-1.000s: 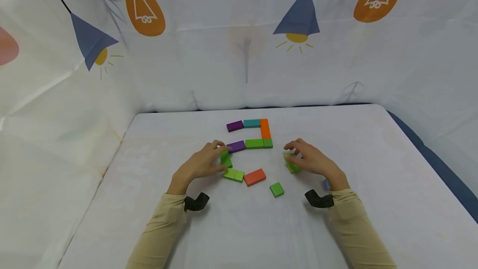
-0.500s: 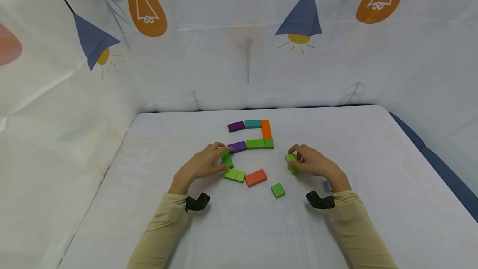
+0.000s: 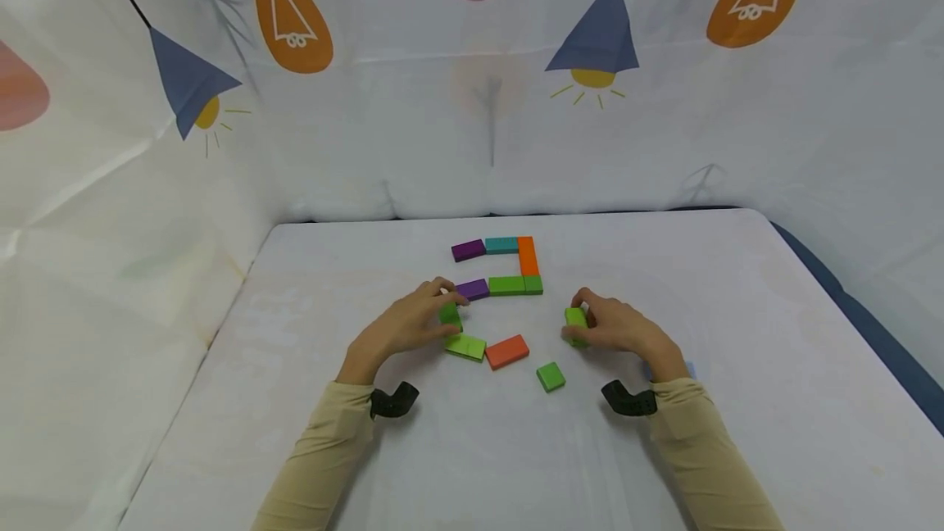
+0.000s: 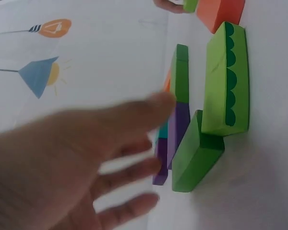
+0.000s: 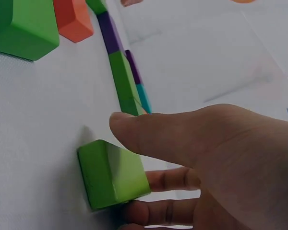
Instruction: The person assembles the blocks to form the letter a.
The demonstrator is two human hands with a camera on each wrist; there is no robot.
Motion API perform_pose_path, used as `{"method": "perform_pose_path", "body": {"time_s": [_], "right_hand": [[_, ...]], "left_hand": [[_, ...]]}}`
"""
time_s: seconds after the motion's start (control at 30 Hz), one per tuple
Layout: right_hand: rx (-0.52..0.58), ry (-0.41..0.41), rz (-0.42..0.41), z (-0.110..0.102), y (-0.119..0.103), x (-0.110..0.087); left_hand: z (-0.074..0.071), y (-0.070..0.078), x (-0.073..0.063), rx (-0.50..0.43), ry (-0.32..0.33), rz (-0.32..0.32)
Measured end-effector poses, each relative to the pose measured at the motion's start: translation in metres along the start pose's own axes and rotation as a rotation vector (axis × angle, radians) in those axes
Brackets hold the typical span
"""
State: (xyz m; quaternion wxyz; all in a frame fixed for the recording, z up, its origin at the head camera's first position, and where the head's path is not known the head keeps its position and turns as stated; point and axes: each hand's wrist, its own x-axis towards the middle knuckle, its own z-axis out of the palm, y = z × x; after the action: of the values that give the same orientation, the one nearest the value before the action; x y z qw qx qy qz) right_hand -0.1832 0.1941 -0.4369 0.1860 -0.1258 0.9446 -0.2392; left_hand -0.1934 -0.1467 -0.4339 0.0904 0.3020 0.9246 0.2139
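In the head view my left hand [image 3: 401,322] is over the left end of a winding row of wooden blocks, fingers spread and loosely bent. Nearest it are a purple block [image 3: 473,289], a dark green block [image 3: 451,317] and a light green block [image 4: 225,81] with a scalloped dark green edge. The left wrist view shows nothing in that hand. My right hand [image 3: 619,324] has thumb and fingers around a loose light green block [image 5: 113,175], fingers against its far side. A red-orange block [image 3: 507,351] and a small green block [image 3: 550,377] lie between the hands.
Farther back in the row are a green block [image 3: 506,286], an orange block [image 3: 528,256], a teal block [image 3: 502,246] and a dark purple block [image 3: 468,250]. A blue thing [image 3: 690,369] shows partly behind my right wrist. A white printed curtain [image 3: 442,121] borders the table's far edge.
My right hand has closed its thumb and fingers around the light green block, which has turned slightly. The left hand has barely moved, and the other blocks keep their arrangement.
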Motion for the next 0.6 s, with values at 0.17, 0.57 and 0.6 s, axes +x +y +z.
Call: {"method": "perform_pose_path", "body": {"time_s": [0.17,0.57,0.6], "right_hand": [[-0.005,0.013,0.011,0.0022,-0.0037,0.0027],[0.006,0.025,-0.019,0.0049,-0.0057,0.0058],[0.011,0.028,-0.026,0.0052,-0.0062,0.0063]], "left_hand": [[-0.0006,0.0052,-0.0006,-0.068,-0.067,0.078],[0.0011,0.0080,-0.0008,-0.068,-0.104,0.136],[0.0012,0.0081,-0.0007,-0.069,-0.106,0.141]]}}
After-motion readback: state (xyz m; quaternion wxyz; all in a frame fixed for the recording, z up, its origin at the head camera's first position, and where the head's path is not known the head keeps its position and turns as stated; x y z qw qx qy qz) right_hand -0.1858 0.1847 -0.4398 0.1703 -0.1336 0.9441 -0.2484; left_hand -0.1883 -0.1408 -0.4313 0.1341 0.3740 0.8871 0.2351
